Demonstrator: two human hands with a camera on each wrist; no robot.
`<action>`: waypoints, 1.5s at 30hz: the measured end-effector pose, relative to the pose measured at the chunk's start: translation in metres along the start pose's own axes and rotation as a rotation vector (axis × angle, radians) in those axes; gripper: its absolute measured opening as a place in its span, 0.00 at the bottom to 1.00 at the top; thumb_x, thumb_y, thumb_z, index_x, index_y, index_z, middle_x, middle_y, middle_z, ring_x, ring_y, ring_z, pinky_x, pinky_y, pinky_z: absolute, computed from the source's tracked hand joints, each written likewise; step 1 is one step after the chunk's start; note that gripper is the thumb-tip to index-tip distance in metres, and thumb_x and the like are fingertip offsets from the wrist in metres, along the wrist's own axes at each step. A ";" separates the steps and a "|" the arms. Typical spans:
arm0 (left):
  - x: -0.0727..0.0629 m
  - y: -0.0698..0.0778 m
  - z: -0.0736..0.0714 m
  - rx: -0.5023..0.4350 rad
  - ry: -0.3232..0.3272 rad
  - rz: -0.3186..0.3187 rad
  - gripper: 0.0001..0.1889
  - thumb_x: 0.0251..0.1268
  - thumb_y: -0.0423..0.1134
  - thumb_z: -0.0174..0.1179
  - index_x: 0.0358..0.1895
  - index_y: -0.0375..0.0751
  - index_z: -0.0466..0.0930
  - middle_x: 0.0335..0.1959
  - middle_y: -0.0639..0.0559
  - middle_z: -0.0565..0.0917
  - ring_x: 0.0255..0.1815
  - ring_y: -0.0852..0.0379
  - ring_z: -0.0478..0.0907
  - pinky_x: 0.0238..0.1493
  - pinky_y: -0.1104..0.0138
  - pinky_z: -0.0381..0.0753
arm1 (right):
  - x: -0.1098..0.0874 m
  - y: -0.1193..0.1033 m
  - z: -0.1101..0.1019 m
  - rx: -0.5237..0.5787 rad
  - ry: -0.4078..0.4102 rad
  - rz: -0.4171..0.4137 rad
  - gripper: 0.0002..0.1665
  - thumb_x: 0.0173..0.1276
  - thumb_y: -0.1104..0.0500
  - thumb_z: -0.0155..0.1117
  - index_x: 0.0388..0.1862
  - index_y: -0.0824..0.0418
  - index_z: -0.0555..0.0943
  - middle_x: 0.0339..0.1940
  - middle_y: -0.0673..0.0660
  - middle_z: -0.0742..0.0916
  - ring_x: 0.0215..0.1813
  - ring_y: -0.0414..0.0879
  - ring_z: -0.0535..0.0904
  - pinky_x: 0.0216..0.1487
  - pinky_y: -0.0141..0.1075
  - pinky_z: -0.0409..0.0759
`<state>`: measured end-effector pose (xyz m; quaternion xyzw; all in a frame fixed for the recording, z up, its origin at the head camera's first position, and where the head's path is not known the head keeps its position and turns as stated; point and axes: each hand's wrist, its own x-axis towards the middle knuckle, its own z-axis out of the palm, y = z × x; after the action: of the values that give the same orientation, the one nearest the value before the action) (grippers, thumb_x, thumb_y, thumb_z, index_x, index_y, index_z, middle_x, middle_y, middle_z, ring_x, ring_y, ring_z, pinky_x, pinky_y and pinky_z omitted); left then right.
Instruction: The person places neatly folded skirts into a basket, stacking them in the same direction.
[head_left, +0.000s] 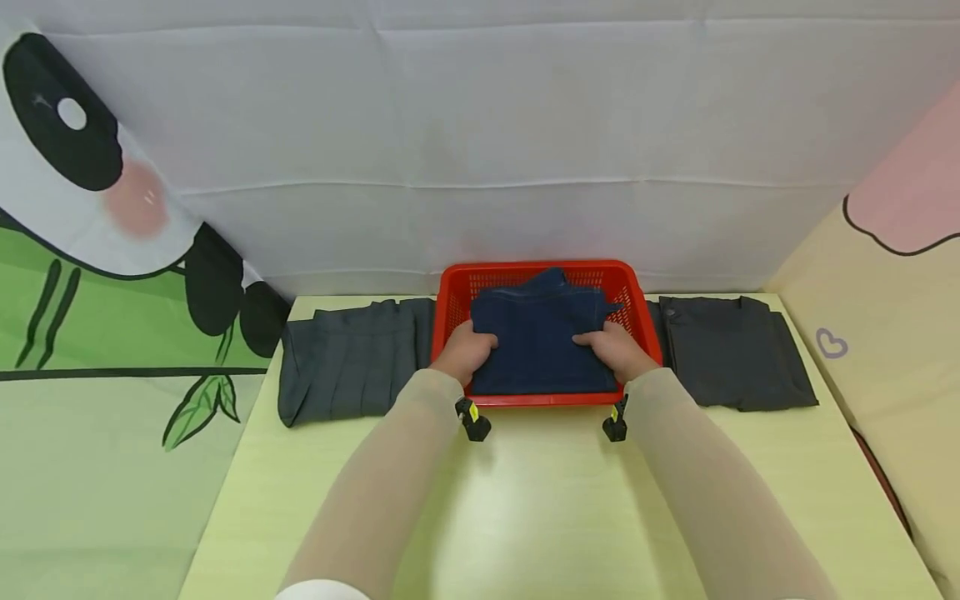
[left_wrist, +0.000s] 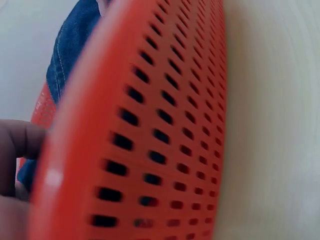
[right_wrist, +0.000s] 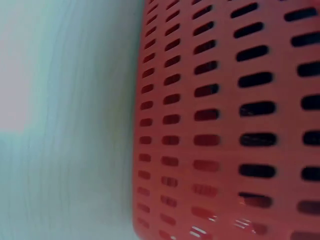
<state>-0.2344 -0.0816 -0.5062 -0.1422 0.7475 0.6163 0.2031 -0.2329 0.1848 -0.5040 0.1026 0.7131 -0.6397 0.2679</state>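
A folded pair of dark blue jeans (head_left: 543,350) lies in a red perforated plastic basket (head_left: 536,267). My left hand (head_left: 467,353) holds the left side of the jeans, thumb on top, other fingers hidden in the head view. On the opposite side my right hand (head_left: 617,348) grips the jeans the same way. In the left wrist view, some fingers (left_wrist: 22,140) show beside the denim (left_wrist: 62,50), behind the blurred basket wall (left_wrist: 170,120). The right wrist view shows only the slotted basket wall (right_wrist: 227,125) and the tabletop; the hand is out of it.
Folded dark grey trousers (head_left: 345,362) lie on the table left of the basket. Folded charcoal trousers (head_left: 731,354) lie to its right. The pale yellow table (head_left: 547,500) backs onto a white cloth wall (head_left: 510,125), with printed cloth on both sides.
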 end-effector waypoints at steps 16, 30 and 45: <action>-0.003 -0.003 0.002 0.670 -0.077 -0.060 0.23 0.70 0.39 0.62 0.62 0.25 0.77 0.59 0.40 0.81 0.54 0.47 0.79 0.61 0.57 0.78 | 0.007 0.007 -0.002 -0.592 0.120 0.086 0.47 0.75 0.53 0.61 0.77 0.82 0.54 0.75 0.76 0.67 0.73 0.69 0.66 0.73 0.58 0.67; -0.005 0.000 0.004 0.670 0.013 -0.069 0.41 0.72 0.42 0.60 0.76 0.22 0.50 0.69 0.34 0.71 0.65 0.42 0.74 0.68 0.54 0.74 | 0.006 0.003 0.005 -0.703 0.137 0.041 0.38 0.75 0.54 0.62 0.70 0.81 0.65 0.66 0.74 0.77 0.64 0.66 0.75 0.69 0.56 0.72; -0.034 0.045 -0.014 0.631 0.073 0.026 0.43 0.74 0.50 0.56 0.78 0.27 0.46 0.51 0.37 0.80 0.48 0.44 0.81 0.58 0.52 0.81 | -0.038 -0.036 -0.006 -0.916 0.115 -0.018 0.47 0.76 0.50 0.61 0.78 0.77 0.53 0.71 0.75 0.73 0.63 0.65 0.76 0.67 0.60 0.73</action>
<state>-0.2275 -0.0879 -0.4490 -0.0845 0.9103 0.3511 0.2023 -0.2202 0.1926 -0.4537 0.0030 0.9368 -0.2544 0.2400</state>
